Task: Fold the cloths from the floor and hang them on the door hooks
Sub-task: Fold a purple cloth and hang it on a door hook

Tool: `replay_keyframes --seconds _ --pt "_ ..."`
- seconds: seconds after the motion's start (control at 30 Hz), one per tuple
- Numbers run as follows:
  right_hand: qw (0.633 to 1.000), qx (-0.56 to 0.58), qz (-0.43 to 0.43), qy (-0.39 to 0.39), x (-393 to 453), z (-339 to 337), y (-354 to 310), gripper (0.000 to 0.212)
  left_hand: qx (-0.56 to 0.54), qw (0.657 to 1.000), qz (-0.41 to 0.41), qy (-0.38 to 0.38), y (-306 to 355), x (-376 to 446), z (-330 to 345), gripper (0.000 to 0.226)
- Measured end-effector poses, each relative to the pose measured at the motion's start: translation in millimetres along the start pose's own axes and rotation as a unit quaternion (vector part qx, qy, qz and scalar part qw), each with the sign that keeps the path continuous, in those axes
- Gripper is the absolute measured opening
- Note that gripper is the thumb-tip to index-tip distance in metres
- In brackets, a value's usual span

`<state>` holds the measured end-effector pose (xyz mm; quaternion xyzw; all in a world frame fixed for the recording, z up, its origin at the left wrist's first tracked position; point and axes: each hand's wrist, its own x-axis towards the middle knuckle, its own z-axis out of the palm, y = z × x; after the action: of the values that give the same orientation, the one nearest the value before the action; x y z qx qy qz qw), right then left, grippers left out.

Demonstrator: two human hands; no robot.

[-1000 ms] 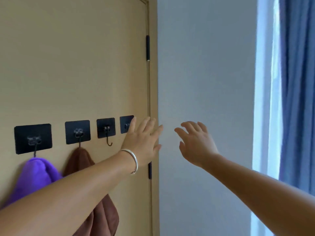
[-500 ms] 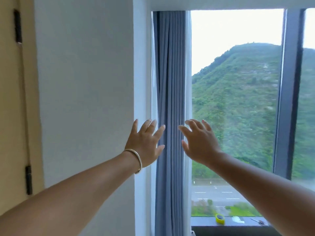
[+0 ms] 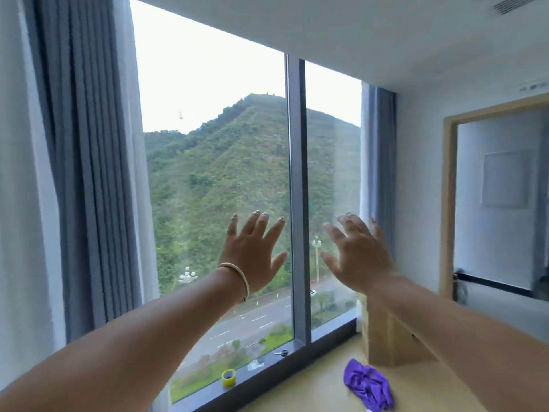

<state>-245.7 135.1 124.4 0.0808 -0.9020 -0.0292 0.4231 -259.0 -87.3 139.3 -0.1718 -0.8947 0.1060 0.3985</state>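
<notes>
Down at the lower right, a crumpled purple cloth point(image 3: 368, 385) lies on the pale yellowish floor point(image 3: 300, 391), unfolded, just in front of a light wooden box-like piece of furniture point(image 3: 386, 337) that stands against the window's right end. Your hands are well above it and touch nothing. Your left hand point(image 3: 252, 257) is raised with its back toward you, fingers point(image 3: 258, 224) straight and spread, released, with a thin bangle point(image 3: 237, 278) round the wrist. Your right hand point(image 3: 359, 257) is held up beside it, fingers likewise spread and loose, holding nothing.

Beyond your hands a tall window point(image 3: 294, 203) with a dark grey frame fills the wall; a green hill and a road show through the glass. On its dark sill point(image 3: 208, 394) sit a yellow roll of tape point(image 3: 228, 377), a small pair of scissors point(image 3: 280, 352) and a pale scrap I cannot identify. Grey-blue curtains point(image 3: 89, 173) hang at the left, with a narrower strip at the right end. Farther right, a white wall carries a wood-framed opening point(image 3: 448, 203). A white ceiling runs overhead with a vent point(image 3: 517, 3) at the top right corner.
</notes>
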Motion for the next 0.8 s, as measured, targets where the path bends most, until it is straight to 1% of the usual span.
replay_keyframes --seconds 0.2,0.33,0.53,0.67,0.8 --pt "0.991 -0.094 0.093 -0.029 -46 -13 152 0.063 -0.081 0.994 0.074 0.027 137 77 24 0.07" --pt "0.977 -0.154 0.143 -0.041 -81 -32 226 0.062 -0.122 0.984 0.12 0.051 224 115 28 0.071" --pt "0.95 -0.222 0.209 -0.071 -134 -62 303 0.063 -0.2 0.959 0.19 0.071 338 147 22 0.07" --pt "0.929 -0.253 0.255 -0.091 -161 -77 343 0.062 -0.232 0.942 0.228 0.085 396 161 23 0.069" --pt "0.911 -0.281 0.283 -0.105 -181 -79 376 0.06 -0.26 0.926 0.259 0.093 448 182 34 0.068"
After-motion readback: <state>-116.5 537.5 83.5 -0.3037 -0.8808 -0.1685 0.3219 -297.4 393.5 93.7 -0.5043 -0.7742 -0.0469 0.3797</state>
